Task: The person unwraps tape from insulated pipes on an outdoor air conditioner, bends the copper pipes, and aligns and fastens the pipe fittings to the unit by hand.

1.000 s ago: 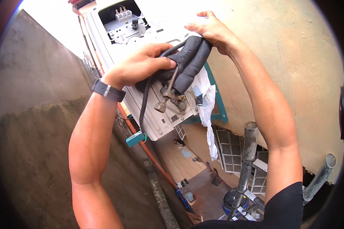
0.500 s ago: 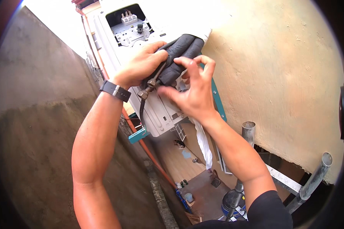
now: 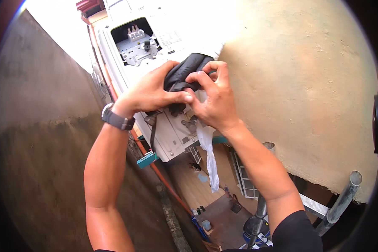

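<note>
White outdoor unit (image 3: 164,38) on the wall, lower fittings hidden behind both hands. Black insulation sleeve (image 3: 185,71) lies against its front. Left hand (image 3: 149,92) curled closed around the sleeve; right hand (image 3: 214,101) pinches its edge, fingertips together.

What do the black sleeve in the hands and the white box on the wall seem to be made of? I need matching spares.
The black sleeve looks like soft matte foam: it creases and bulges under the left hand and right hand. The white box looks like painted sheet metal, smooth and faintly glossy with flat panels and screws, though hard plastic cannot be ruled out.
</note>
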